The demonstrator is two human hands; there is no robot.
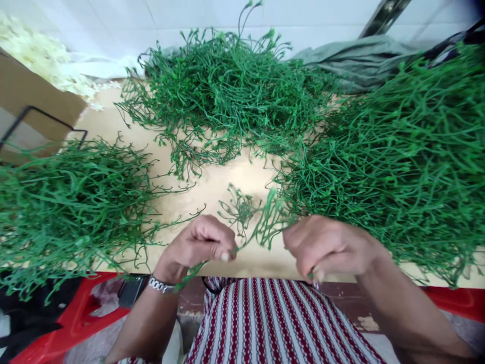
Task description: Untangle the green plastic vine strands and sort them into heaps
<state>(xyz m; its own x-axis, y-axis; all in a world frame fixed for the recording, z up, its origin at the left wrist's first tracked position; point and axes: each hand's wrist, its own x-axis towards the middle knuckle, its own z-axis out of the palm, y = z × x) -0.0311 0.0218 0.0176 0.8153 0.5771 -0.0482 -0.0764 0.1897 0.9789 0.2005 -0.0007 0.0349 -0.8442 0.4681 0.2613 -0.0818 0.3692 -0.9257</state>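
The left hand (199, 245) was curled closed, its thumb and fingers pinching the lower end of a green plastic sprig (253, 222) whose stem ran down past the wristwatch (161, 284). The right hand (322, 245) was also curled closed, its fingertips gripping the branching upper part of the same sprig, so the sprig hung between the 2 hands just above the near edge of the pale table (212, 187). 3 heaps of similar green stems lay on the table: a left heap (71, 202), a far heap (227, 86) and a large right heap (397, 156) just beside the right hand. A cardboard box (34, 96) stood at the far left, and a striped garment (273, 323) covered the person's lap below the hands.
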